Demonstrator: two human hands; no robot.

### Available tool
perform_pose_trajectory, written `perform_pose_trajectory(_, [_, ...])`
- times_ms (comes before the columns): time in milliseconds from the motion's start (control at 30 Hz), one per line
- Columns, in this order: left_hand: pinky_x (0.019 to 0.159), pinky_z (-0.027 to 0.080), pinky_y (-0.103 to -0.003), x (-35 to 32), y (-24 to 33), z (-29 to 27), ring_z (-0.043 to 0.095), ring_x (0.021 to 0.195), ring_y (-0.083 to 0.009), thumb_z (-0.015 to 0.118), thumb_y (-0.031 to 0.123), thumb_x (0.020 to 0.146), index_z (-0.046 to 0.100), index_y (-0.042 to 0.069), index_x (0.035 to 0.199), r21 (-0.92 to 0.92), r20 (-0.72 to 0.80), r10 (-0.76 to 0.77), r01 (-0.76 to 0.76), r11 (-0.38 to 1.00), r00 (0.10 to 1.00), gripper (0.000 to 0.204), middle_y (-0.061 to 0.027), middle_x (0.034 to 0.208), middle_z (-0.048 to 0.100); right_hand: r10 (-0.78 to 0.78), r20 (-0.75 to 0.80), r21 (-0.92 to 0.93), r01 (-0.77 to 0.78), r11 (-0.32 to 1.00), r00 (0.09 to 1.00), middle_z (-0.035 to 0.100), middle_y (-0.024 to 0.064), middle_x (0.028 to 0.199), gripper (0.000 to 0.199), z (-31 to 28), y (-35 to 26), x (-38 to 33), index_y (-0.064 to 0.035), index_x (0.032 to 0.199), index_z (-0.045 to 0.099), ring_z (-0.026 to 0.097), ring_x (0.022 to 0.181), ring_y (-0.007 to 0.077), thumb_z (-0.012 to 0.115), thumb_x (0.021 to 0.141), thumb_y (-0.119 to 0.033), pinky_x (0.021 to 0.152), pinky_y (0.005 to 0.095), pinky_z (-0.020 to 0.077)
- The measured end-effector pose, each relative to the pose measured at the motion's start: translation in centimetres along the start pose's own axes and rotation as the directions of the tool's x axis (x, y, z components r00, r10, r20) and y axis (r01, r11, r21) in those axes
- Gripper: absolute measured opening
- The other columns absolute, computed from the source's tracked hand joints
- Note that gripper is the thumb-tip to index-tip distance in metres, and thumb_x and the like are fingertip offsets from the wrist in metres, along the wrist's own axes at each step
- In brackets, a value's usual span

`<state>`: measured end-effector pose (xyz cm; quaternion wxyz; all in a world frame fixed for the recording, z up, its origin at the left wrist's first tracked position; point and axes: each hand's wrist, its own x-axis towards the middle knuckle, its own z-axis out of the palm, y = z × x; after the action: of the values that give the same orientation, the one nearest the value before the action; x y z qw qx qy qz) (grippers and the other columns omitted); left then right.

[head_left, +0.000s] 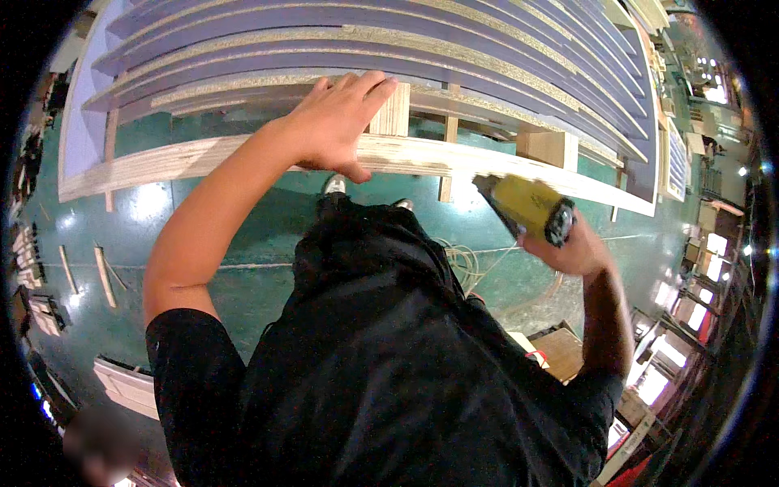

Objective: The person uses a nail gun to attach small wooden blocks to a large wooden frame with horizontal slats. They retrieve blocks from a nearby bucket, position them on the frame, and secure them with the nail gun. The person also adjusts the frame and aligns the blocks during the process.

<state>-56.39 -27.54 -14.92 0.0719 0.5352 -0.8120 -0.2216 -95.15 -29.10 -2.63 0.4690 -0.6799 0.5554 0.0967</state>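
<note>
A long pale rail is laid across the scene from left to right, along the near edge of a lilac frame in which rows of thin boards are set. The rail is straddled by the left hand: its thumb is laid at the near edge, its fingers are spread apart toward the far side, and a short block is met by them, though how firmly anything is clamped cannot be told. A second block is seated farther right, at the rail's far side. A yellow and dark power tool, blurred, is held by the right hand, with the fingers wrapped about it; its narrow end is pointed left and far, close to the rail's near edge, and whether the wood is touched cannot be told. On the green floor, a pale hose is coiled between the tool and the person's clothing, and wooden strips are strewn at left.
</note>
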Motion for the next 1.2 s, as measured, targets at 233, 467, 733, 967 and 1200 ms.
perform_pose_trajectory(233, [0.104,0.042,-0.058,0.1,-1.8,1.2,0.051,0.132,-0.0362,0.093,0.035,0.050,0.034,0.001,0.152,-0.133,-0.122,0.083,-0.099,0.986,0.989,0.123,-0.0159,0.147,0.044,-0.353,0.188,-0.398,0.400,0.826,0.917,0.067,0.0189,0.123,0.071,-1.2,-9.0,7.5,-0.0067,0.136,0.058,0.066,0.114,0.0318,0.087,0.073,-0.019,0.102,0.0407,0.0518])
perform_pose_trajectory(467, [0.098,0.048,-0.054,0.0,-1.7,1.5,0.057,0.128,-0.0359,0.100,0.032,0.040,0.033,0.004,0.150,-0.177,-0.143,0.078,-0.103,0.979,0.987,0.132,-0.0128,0.146,0.047,-0.060,0.300,-0.431,0.191,0.882,0.952,0.070,0.0126,0.107,0.064,0.9,-15.0,11.4,-0.0024,0.131,0.054,0.068,0.099,0.0206,0.085,0.080,-0.025,0.091,0.0353,0.0545])
perform_pose_trajectory(733, [0.097,0.048,-0.055,0.1,-2.0,1.8,0.056,0.130,-0.0329,0.102,0.034,0.038,0.032,0.004,0.151,-0.174,-0.137,0.057,-0.080,0.981,0.989,0.137,-0.0110,0.147,0.046,-0.092,0.328,-0.428,0.235,0.872,0.940,0.070,0.0102,0.104,0.056,1.1,-15.5,13.3,-0.0008,0.121,0.058,0.066,0.095,0.0171,0.086,0.078,-0.022,0.088,0.0347,0.0547])
perform_pose_trajectory(967, [0.096,0.047,-0.058,-0.1,-2.0,1.8,0.057,0.130,-0.0330,0.100,0.037,0.047,0.033,0.005,0.154,-0.138,-0.126,0.060,-0.078,0.987,0.990,0.131,-0.0120,0.148,0.046,-0.086,0.377,-0.444,0.262,0.857,0.922,0.071,0.0107,0.105,0.056,1.2,-15.4,13.9,-0.0006,0.122,0.058,0.066,0.096,0.0177,0.085,0.078,-0.022,0.089,0.0344,0.0545])
perform_pose_trajectory(1200, [0.091,0.048,-0.060,0.1,-2.5,2.4,0.060,0.125,-0.0344,0.101,0.035,0.044,0.036,0.003,0.151,-0.166,-0.184,0.085,-0.116,0.979,0.979,0.129,-0.0138,0.141,0.050,-0.078,0.346,-0.561,0.273,0.781,0.935,0.070,0.0152,0.110,0.066,1.7,-16.2,13.2,-0.0017,0.130,0.055,0.068,0.102,0.0238,0.086,0.077,-0.026,0.092,0.0371,0.0541])
